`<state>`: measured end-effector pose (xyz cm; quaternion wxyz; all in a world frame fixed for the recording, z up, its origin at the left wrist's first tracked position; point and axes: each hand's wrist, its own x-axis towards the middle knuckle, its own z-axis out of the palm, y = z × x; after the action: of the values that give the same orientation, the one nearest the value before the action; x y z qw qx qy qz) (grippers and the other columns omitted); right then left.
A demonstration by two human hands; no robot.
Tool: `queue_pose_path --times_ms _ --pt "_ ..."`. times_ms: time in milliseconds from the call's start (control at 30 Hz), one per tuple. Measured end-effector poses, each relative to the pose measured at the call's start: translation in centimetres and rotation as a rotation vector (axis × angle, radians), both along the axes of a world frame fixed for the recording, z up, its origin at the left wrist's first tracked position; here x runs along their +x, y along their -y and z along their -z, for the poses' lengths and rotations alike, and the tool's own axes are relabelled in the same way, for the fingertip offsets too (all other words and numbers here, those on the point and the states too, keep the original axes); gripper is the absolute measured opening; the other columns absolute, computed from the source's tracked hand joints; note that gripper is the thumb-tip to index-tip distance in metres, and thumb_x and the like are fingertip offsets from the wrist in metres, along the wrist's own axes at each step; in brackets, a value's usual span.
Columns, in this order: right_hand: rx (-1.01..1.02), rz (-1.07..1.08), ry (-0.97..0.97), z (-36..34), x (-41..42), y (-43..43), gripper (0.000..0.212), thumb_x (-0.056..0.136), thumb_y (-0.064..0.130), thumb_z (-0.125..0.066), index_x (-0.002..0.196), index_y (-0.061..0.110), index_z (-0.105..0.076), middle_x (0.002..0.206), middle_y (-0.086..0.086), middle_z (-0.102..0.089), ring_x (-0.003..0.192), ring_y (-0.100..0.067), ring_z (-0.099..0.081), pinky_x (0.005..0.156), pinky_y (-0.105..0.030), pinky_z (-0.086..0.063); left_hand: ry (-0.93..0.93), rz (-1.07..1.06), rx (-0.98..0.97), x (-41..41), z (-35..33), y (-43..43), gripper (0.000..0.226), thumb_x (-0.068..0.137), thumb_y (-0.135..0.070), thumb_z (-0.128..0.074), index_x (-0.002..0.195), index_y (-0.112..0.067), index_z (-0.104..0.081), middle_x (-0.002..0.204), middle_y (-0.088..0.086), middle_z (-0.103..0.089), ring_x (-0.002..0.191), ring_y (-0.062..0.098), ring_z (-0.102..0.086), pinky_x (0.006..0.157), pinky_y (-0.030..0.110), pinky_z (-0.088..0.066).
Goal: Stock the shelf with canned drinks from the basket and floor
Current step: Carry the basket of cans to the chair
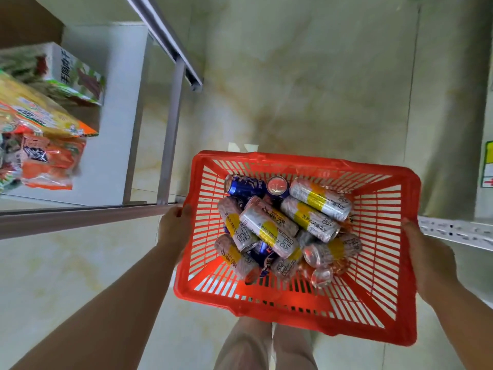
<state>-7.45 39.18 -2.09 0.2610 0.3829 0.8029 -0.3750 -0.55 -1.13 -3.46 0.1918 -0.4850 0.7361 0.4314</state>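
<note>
Left hand and right hand hold the basket (cans inside).

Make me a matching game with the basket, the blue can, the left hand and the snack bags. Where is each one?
Things
1. basket
2. blue can
3. left hand
4. snack bags

Places
A. on the shelf at the left
B. on the basket's left edge, holding it
C. up in the air above the floor tiles
D. in the basket, at the far end of the can pile

Pairs: 1-C, 2-D, 3-B, 4-A
</note>
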Motion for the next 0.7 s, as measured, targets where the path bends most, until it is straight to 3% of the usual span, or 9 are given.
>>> queue_pose_path --times_ms 133,233,367,467,567,633,700 --pt "-0.046 0.101 -0.045 -6.1 -0.4 0.2 0.043 0.093 0.053 -0.053 0.074 0.016 -0.062 0.074 -0.011 -0.068 0.072 -0.033 -0.066 0.083 -0.047 -0.054 0.007 -0.043 0.019 1.0 -4.9 -0.4 0.035 0.094 -0.049 -0.051 0.091 -0.017 -0.067 0.083 0.0 -0.075 0.073 0.022 -0.073 0.077 0.044 -0.059" --pt "-0.077 0.157 -0.071 -11.9 -0.6 0.1 0.039 0.089 0.049 -0.06 0.068 0.016 -0.064 0.057 -0.005 -0.067 0.067 -0.03 -0.065 0.084 -0.047 -0.054 -0.03 -0.049 0.045 0.5 -10.5 0.0 0.036 0.095 -0.048 -0.053 0.092 -0.016 -0.068 0.083 0.001 -0.075 0.072 0.023 -0.073 0.071 0.038 -0.058" --pt "-0.129 0.187 -0.11 -20.6 -0.8 -0.2 0.034 0.089 0.045 -0.06 0.069 0.017 -0.064 0.072 -0.009 -0.068 0.065 -0.024 -0.062 0.079 -0.04 -0.054 -0.06 0.01 0.084 -0.2 -19.6 0.4 0.033 0.097 -0.041 -0.053 0.094 -0.01 -0.066 0.087 0.005 -0.073 0.075 0.022 -0.07 0.064 0.032 -0.053" --pt "-0.187 0.193 -0.103 -26.6 -0.1 -0.4 0.034 0.087 0.046 -0.059 0.076 0.014 -0.067 0.08 -0.01 -0.071 0.075 -0.03 -0.067 0.089 -0.047 -0.054 -0.077 0.047 0.151 0.2 -26.4 0.8 0.033 0.098 -0.043 -0.047 0.094 -0.014 -0.063 0.091 0.005 -0.07 0.082 0.024 -0.068 0.081 0.044 -0.053" --pt "-0.231 0.153 -0.105 -31.8 0.3 -1.0 0.044 0.085 0.054 -0.06 0.089 0.012 -0.071 0.087 -0.012 -0.074 0.083 -0.033 -0.071 0.09 -0.049 -0.054 -0.116 0.03 0.2 0.8 -31.8 1.6 0.047 0.094 -0.053 -0.045 0.101 -0.011 -0.065 0.097 0.008 -0.071 0.09 0.029 -0.066 0.081 0.042 -0.051" --pt "-0.272 0.165 -0.13 -35.3 0.6 -1.2 0.038 0.083 0.052 -0.066 0.089 0.015 -0.07 0.09 -0.012 -0.074 0.083 -0.033 -0.071 0.09 -0.049 -0.054 -0.2 -0.019 0.191 0.9 -35.2 1.8 0.044 0.095 -0.052 -0.044 0.094 -0.015 -0.067 0.088 0.003 -0.072 0.085 0.024 -0.066 0.073 0.035 -0.048" --pt "-0.293 0.191 -0.142 -37.7 0.6 -1.2 0.031 0.083 0.046 -0.069 0.091 0.016 -0.07 0.089 -0.011 -0.075 0.083 -0.032 -0.072 0.091 -0.048 -0.054 -0.267 -0.081 0.191 0.9 -37.9 1.7 0.037 0.099 -0.044 -0.044 0.086 -0.017 -0.066 0.067 -0.005 -0.072 0.067 0.015 -0.069 0.067 0.032 -0.048"
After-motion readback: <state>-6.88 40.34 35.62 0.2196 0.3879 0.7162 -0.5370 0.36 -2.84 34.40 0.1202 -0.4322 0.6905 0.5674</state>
